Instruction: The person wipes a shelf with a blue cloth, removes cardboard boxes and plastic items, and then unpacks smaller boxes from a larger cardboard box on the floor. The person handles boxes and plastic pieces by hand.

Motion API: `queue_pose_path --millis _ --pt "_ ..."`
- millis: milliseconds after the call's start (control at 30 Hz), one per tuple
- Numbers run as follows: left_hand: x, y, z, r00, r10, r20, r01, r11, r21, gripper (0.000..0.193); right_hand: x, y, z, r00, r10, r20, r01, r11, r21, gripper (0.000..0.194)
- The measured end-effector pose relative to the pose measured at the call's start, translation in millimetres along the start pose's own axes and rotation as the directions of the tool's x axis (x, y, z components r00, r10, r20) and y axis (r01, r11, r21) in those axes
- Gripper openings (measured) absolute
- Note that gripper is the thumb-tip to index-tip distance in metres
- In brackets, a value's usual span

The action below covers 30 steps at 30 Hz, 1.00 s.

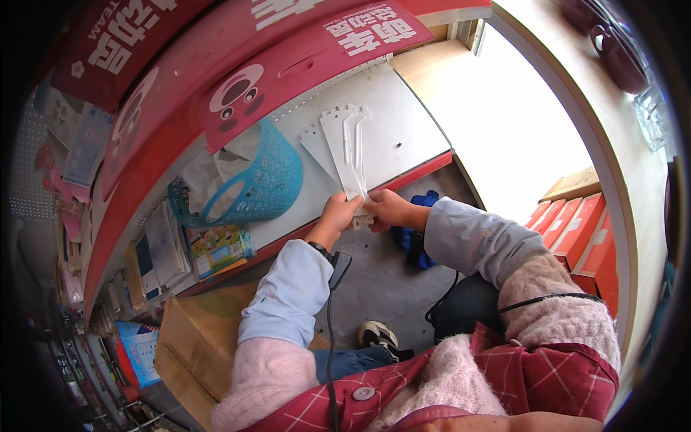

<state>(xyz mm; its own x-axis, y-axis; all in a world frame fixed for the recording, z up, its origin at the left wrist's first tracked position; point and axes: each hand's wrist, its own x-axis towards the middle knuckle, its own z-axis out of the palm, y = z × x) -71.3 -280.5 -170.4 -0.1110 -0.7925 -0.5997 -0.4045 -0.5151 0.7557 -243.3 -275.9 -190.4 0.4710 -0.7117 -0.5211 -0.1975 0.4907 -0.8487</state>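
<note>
In the head view, my left hand (339, 214) and my right hand (390, 209) meet at the near end of several white metal shelf brackets (350, 156). Thumbs and fingers of both hands grip them. The brackets fan out away from me over a white shelf (399, 135), their toothed ends farthest from me. Two raised ribs run along the top bracket. Left of the brackets, a blue plastic basket (270, 178) lies tilted on the shelf with white plastic bags (208, 175) inside.
Red printed cardboard headers (302, 70) arch above the shelf. Packaged papers (216, 251) sit at its left. A cardboard box (202, 340) stands at lower left, a blue item (418, 237) lies on the floor, and red boxes (580, 232) stand at right. A black cable (330, 345) hangs by my left sleeve.
</note>
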Motion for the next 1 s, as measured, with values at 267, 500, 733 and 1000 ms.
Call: queue_pose_path --millis 267,500,733,1000 --pt "-4 3 -10 0.935 -0.168 0.312 0.19 0.981 -0.043 0.028 -3 -21 -4 0.967 0.253 0.027 -0.254 0.966 0.055 0.054" --pt "13 5 -29 0.87 -0.196 0.453 0.16 0.98 0.116 0.034 21 -3 -8 0.995 0.094 -0.043 -0.093 0.996 0.017 0.05" --pt "26 1 -36 0.955 -0.016 0.297 0.215 0.727 -0.652 0.045 -7 -45 -4 0.992 -0.006 -0.123 -0.037 0.939 -0.343 0.051" --pt "13 7 -2 0.989 0.08 0.122 0.03 0.705 -0.708 0.03 -41 -73 26 0.998 -0.026 -0.05 -0.029 0.533 -0.846 0.028"
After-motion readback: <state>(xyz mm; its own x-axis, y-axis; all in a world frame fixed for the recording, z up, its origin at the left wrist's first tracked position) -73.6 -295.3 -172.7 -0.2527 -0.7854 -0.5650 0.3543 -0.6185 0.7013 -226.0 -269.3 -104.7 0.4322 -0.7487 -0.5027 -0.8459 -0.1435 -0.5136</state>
